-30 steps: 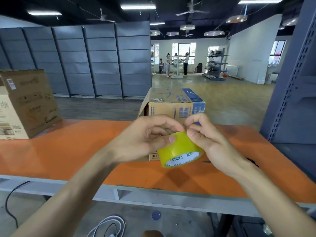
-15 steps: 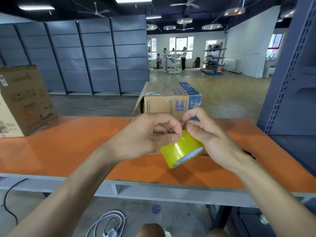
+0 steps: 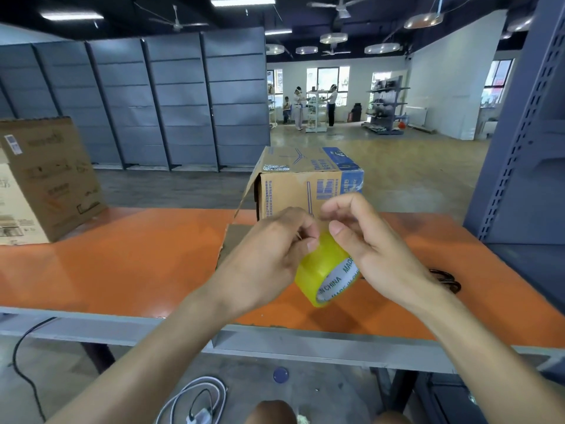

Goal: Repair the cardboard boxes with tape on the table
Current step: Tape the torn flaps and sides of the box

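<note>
Both hands are up over the orange bench (image 3: 122, 264), and the yellow tape roll (image 3: 321, 270) sits right between them, held in the air above the near half of the bench, just in front of the small cardboard box (image 3: 293, 185). The left hand (image 3: 269, 258) is clenched around the roll's left side, its fingers (image 3: 312, 244) curled in and pinching at the upper rim. The right hand (image 3: 379, 252) closes in from the other side, thumb (image 3: 337, 231) laid against the top of the roll and forefinger hooked above it; how its lower fingers sit behind the roll cannot be told. The roll is tilted, its white printed core facing down and toward the camera. The small box stands upright mid-bench behind the hands, blue print on its right end, with a flap (image 3: 244, 203) swung open on its left side. Far left, a larger cardboard box (image 3: 49, 179) rests on the bench, well apart from the small one. A pair of black scissors (image 3: 448, 281) lies on the bench just behind the right wrist. Down on the floor there is a coiled white cable (image 3: 195, 396) and a small blue cap (image 3: 280, 374). A grey metal rack (image 3: 526, 148) rises at the right.
</note>
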